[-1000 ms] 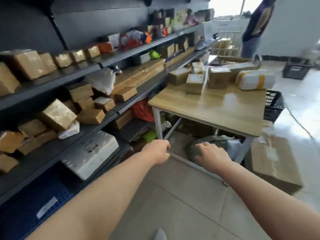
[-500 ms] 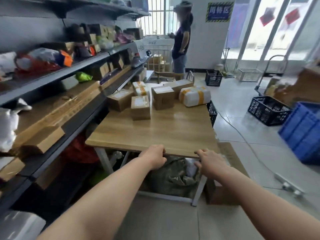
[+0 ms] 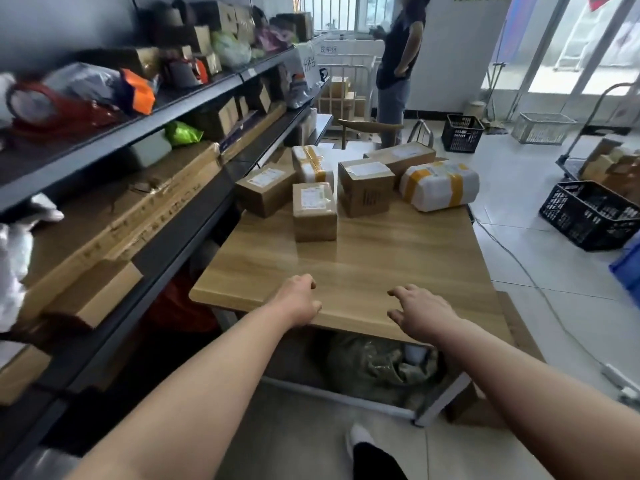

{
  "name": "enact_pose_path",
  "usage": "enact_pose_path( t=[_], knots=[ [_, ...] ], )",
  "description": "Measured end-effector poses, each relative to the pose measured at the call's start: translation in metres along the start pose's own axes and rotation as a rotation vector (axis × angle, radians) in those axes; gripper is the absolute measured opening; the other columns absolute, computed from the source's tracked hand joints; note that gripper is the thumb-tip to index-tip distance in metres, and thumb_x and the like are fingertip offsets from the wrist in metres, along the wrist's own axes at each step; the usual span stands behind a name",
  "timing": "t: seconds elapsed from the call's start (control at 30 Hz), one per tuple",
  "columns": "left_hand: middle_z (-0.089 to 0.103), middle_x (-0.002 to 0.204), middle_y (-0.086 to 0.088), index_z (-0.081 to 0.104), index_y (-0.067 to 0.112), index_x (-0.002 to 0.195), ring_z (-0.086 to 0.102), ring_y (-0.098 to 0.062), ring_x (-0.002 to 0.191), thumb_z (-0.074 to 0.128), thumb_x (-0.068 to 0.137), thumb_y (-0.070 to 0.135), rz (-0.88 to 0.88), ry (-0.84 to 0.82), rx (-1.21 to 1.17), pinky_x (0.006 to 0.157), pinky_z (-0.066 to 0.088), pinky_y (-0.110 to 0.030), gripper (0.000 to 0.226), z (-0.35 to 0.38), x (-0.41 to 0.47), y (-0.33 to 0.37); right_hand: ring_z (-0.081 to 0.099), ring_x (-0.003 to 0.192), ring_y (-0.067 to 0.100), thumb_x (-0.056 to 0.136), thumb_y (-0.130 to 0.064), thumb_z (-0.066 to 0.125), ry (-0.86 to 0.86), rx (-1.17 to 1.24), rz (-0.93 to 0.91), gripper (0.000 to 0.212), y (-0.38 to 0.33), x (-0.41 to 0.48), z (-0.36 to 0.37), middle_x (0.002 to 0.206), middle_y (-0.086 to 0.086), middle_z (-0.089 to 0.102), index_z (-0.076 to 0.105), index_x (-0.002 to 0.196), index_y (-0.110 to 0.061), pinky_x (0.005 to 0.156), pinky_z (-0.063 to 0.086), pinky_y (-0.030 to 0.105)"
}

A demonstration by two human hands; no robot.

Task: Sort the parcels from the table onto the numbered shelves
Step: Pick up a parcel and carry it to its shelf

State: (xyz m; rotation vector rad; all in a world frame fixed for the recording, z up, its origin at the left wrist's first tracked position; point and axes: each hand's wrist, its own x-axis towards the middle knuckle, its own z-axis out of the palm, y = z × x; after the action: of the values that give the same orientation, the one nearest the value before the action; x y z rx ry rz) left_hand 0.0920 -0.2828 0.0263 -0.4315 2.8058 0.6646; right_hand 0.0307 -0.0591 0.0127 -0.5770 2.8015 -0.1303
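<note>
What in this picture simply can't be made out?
Head view:
Writing on the parcel labels: too small, blurred.
Numbers on the shelves: motion blur at the left.
Bundle under the table: mostly hidden by it and the right arm.
Whether the left hand holds anything: its fingers curl out of sight.
</note>
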Motion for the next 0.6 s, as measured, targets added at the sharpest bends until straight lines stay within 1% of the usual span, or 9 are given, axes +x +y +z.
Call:
enact_pose_path(
  t=[0.1, 0.23, 0.4, 0.5, 0.6],
  knots=[
    [0.045, 0.144, -0.007, 0.046, 0.016, 0.139, 0.046, -0.025, 0.129, 0.061, 0.094, 0.029, -0.056, 0.053, -0.038, 0.103, 0.040, -0.035, 0.049, -0.024, 0.032, -0.017, 0.045, 0.129, 0.024, 0.096, -0.043, 0.047, -0.005, 0.027, -0.029, 0.051, -0.013, 0.046, -0.007, 0.144, 0.000, 0.043, 0.037, 0.144, -0.028, 0.101, 0.041, 0.040],
    [0.047, 0.143, -0.005, 0.047, 0.018, 0.138, 0.047, -0.024, 0.128, 0.061, 0.094, 0.030, -0.133, 0.092, -0.063, 0.101, 0.041, -0.035, 0.048, -0.048, 0.089, -0.032, 0.045, 0.128, 0.025, 0.097, -0.044, 0.047, 0.004, 0.071, -0.086, 0.051, -0.028, 0.120, -0.018, 0.143, 0.001, 0.043, 0.037, 0.144, -0.028, 0.102, 0.041, 0.041],
    [0.048, 0.143, -0.004, 0.049, 0.018, 0.136, 0.048, -0.023, 0.128, 0.059, 0.094, 0.030, -0.220, 0.035, -0.114, 0.100, 0.042, -0.031, 0.045, -0.060, 0.173, -0.039, 0.045, 0.129, 0.024, 0.096, -0.041, 0.049, 0.008, 0.184, -0.100, 0.050, -0.039, 0.219, -0.025, 0.144, 0.001, 0.042, 0.040, 0.142, -0.026, 0.101, 0.042, 0.040],
    [0.049, 0.143, -0.004, 0.048, 0.018, 0.137, 0.048, -0.023, 0.127, 0.060, 0.093, 0.030, -0.266, 0.004, -0.152, 0.101, 0.043, -0.033, 0.047, -0.065, 0.221, -0.043, 0.042, 0.131, 0.024, 0.096, -0.039, 0.050, 0.023, 0.260, -0.089, 0.053, -0.042, 0.275, -0.031, 0.152, 0.001, 0.031, 0.036, 0.145, -0.024, 0.103, 0.041, 0.040],
    [0.048, 0.143, -0.005, 0.042, 0.017, 0.141, 0.048, -0.024, 0.127, 0.059, 0.093, 0.029, -0.311, 0.001, -0.227, 0.099, 0.042, -0.032, 0.053, -0.067, 0.266, -0.044, 0.035, 0.137, 0.028, 0.096, -0.038, 0.050, 0.038, 0.318, -0.057, 0.058, -0.043, 0.324, -0.037, 0.157, 0.005, 0.021, 0.030, 0.148, -0.023, 0.107, 0.037, 0.044]
  ],
)
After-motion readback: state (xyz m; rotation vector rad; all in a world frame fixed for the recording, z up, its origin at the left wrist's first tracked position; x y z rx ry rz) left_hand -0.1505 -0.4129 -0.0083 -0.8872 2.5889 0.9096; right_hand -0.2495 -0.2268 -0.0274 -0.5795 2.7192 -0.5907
